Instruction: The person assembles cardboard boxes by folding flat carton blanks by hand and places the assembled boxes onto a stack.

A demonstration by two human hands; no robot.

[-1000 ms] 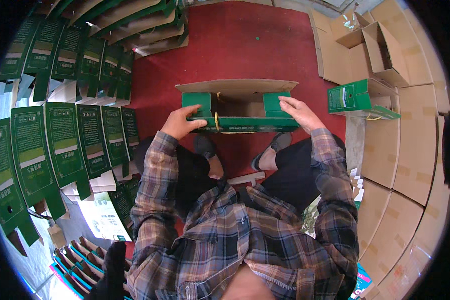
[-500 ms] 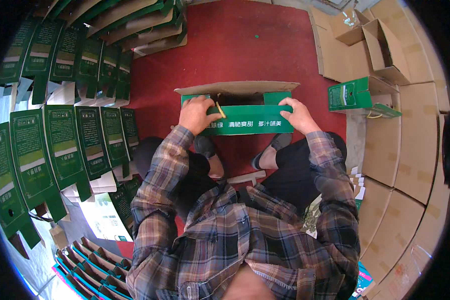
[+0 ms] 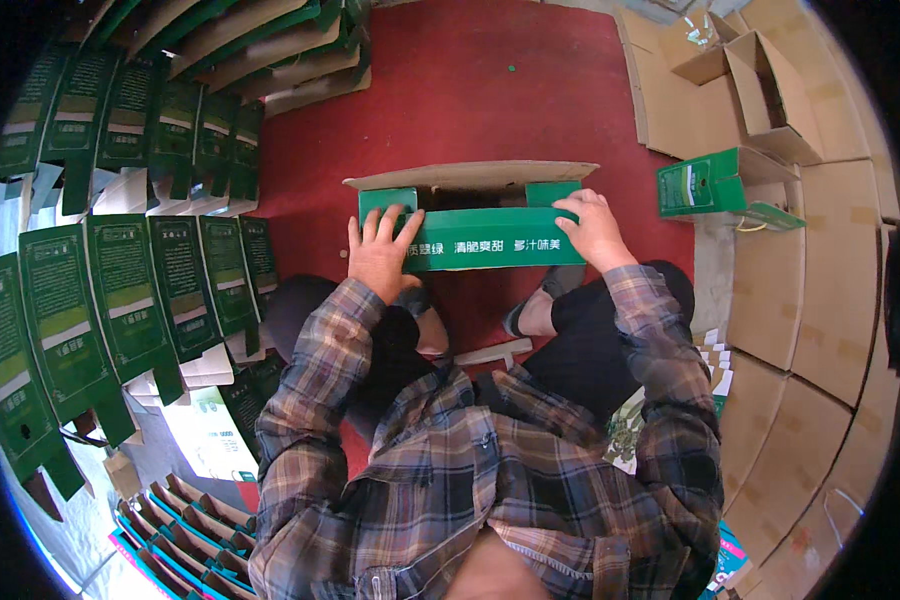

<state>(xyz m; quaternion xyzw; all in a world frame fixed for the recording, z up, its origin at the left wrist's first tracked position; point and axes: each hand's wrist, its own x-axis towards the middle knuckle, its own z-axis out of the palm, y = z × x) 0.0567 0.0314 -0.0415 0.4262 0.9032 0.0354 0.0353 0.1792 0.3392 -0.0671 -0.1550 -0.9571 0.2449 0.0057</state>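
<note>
At twelve o'clock, just off the view's centre and against a matte red floor (image 3: pixel 490 100), a glossy green cardboard carton (image 3: pixel 485 240) spans a person's two bare hands. Its coated outer face bears white lettering; a raw brown flap (image 3: pixel 470 175) stands along the far side of the slot-like opening. The carton's long axis runs from nine o'clock to three, its opening facing up and its lettered panel toward six. The left hand (image 3: pixel 378 258) lies spread-fingered across the carton's left end, unclenched; the right hand (image 3: pixel 595 230) grasps the right corner between thumb and fingers. Upright green printed cartons (image 3: pixel 120 290) line up in rows at nine o'clock. Another green carton (image 3: pixel 685 187) gapes at two o'clock, beside flat-sided brown cardboard boxes (image 3: pixel 835 270) stacked at three.
</note>
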